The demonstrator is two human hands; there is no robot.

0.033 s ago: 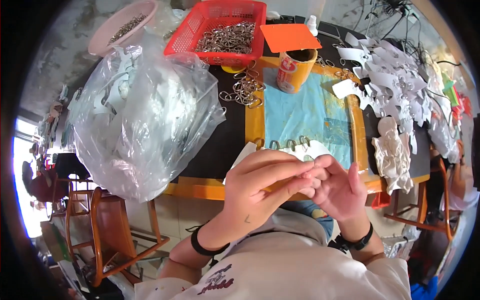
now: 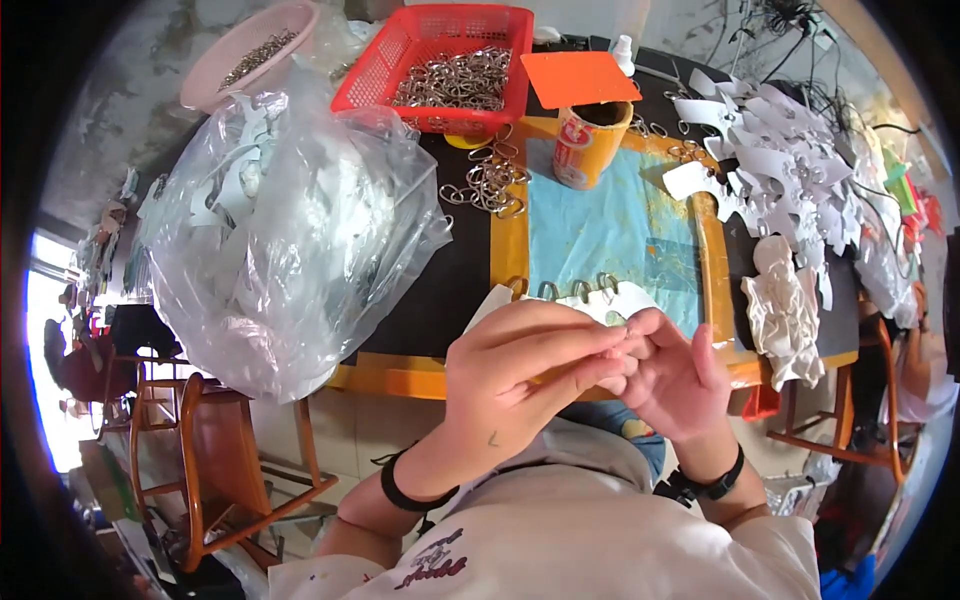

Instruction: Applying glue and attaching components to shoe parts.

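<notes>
White flat piece with metal rings point(image 2: 566, 298): near side of black desk point(image 2: 410, 290), partly hidden.
Left hand point(image 2: 515, 350): grip nearly closed.
Right hand point(image 2: 678, 385): grip half-curled, thumb clear; cannot tell what either holds.
Pinch: probably best kept light, steady.
Silver oval rings point(image 2: 491, 180): loose, beyond.
</notes>
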